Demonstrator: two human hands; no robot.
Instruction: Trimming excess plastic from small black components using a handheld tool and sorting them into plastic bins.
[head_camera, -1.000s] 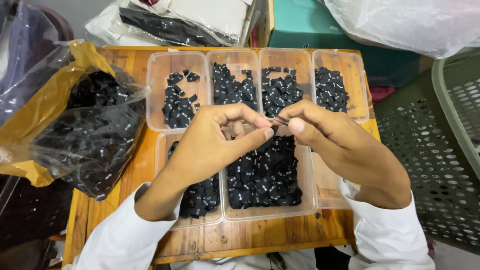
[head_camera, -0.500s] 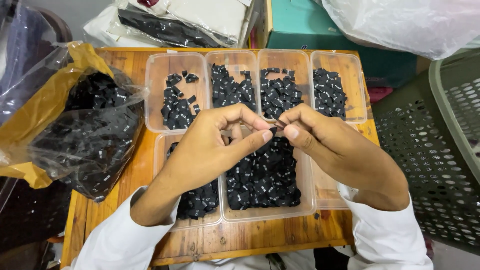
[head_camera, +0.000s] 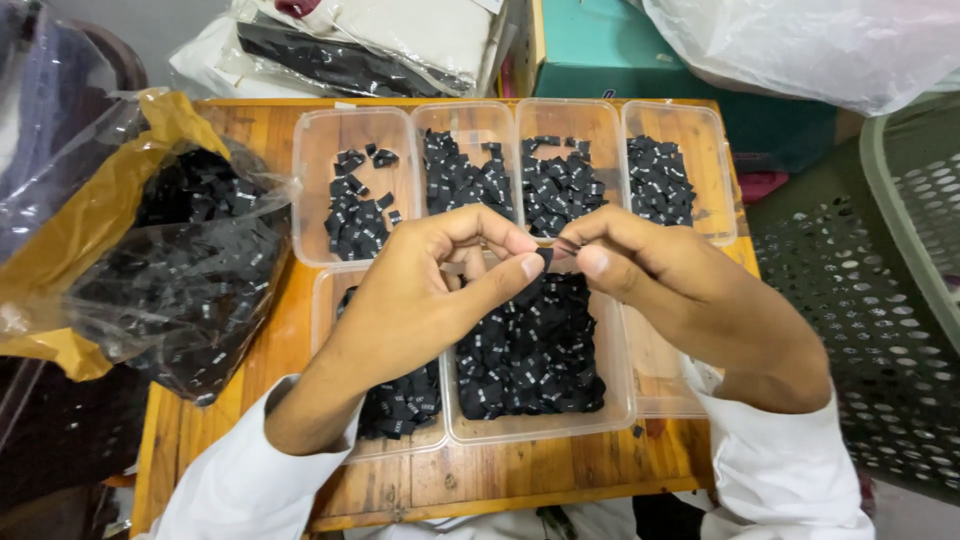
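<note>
While both hands meet above the trays, the items stand as follows:

- Left hand (head_camera: 425, 300): raised over the lower trays, wrist bent inward, thumb and forefinger pinched together on one end of a small black label (head_camera: 546, 257); white sleeve (head_camera: 245, 480) at the forearm.
- Right hand (head_camera: 680, 290): comes in from the right, palm turned down, thumb and forefinger closed on the other end of the same label; the two hands' fingertips nearly touch.
- Small black label: a tiny dark fabric piece, mostly hidden by the fingertips, held in the air above the large lower tray (head_camera: 620, 380); any marking is too small to tell.
- Large lower tray: clear plastic, heaped with black labels bearing small white marks, directly under the hands.
- Upper trays (head_camera: 345, 135): four clear plastic compartments in a row, each partly filled with black labels; the leftmost holds the fewest.
- Wooden table (head_camera: 250, 125): trays fill most of it; a bare strip runs along the near edge.
- Plastic bag (head_camera: 180, 270): clear and yellow, stuffed with black labels, crowding the left side and overhanging the table edge.
- Grey perforated basket (head_camera: 900, 300): close against the right side.
- Teal box (head_camera: 600, 45): behind the far edge.
</note>
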